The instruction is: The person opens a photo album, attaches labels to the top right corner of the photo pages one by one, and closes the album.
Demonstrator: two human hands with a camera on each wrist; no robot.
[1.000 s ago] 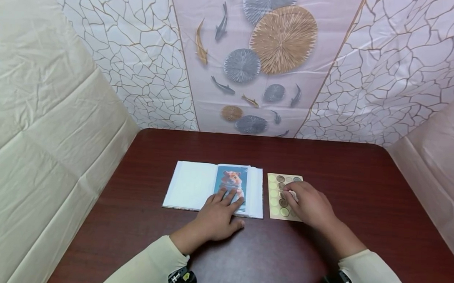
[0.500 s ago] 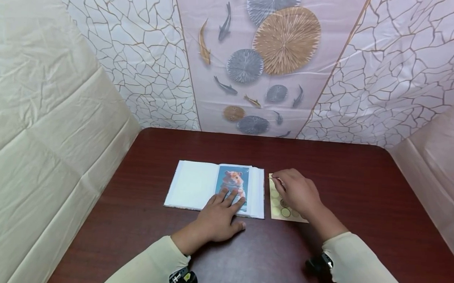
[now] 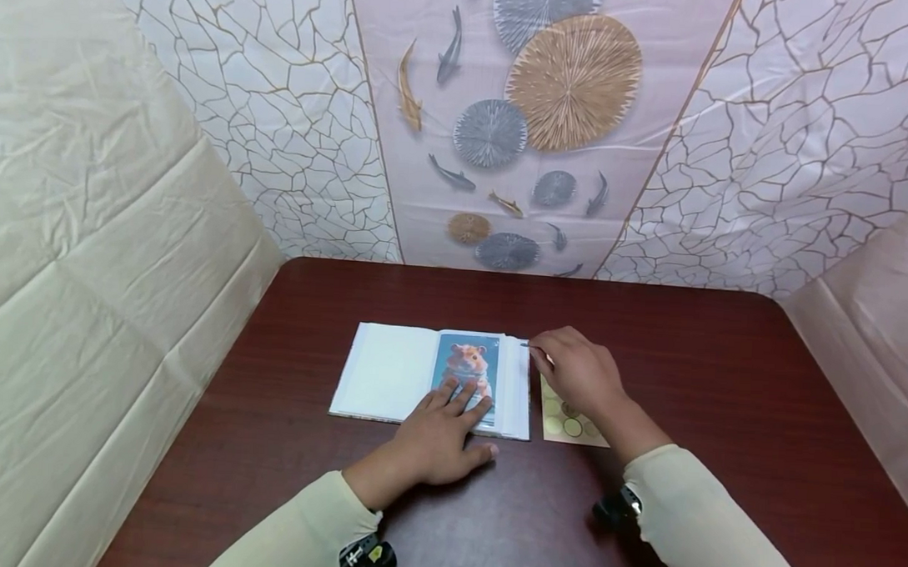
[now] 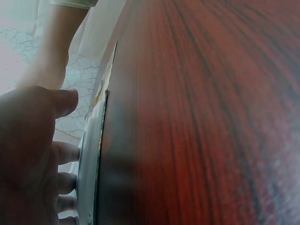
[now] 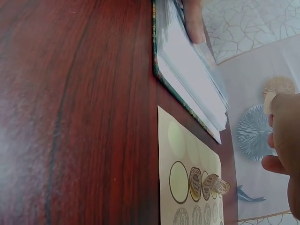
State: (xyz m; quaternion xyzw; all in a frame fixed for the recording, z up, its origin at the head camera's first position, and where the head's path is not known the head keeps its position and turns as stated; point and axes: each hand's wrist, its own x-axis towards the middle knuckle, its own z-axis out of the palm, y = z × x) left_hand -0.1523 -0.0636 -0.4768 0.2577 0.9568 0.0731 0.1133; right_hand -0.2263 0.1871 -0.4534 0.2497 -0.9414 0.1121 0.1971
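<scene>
A photo album [image 3: 387, 373] lies open on the table, a hamster picture [image 3: 468, 357] on its right-hand page. My left hand [image 3: 437, 443] rests on that page, fingers spread over the picture's lower part. To the right lies a yellow sheet of round stickers [image 3: 575, 430]; in the right wrist view, several printed stickers [image 5: 196, 183] on it curl up. My right hand [image 3: 584, 373] is raised over the sheet's far end. Its thumb and fingertips pinch a small sticker [image 3: 525, 345], seen almost edge-on, by the album's upper right corner.
The dark red wooden table [image 3: 304, 487] surrounds the album and sheet. Patterned cloth [image 3: 427, 191] hangs along its far edge, and plain pale cloth [image 3: 123, 305] borders the left side. A dark band with a device [image 3: 368, 556] sits on my left wrist.
My right hand has moved left and away from me, from the middle of the sticker sheet to the album's upper right corner, carrying the sticker. The left hand stays on the page.
</scene>
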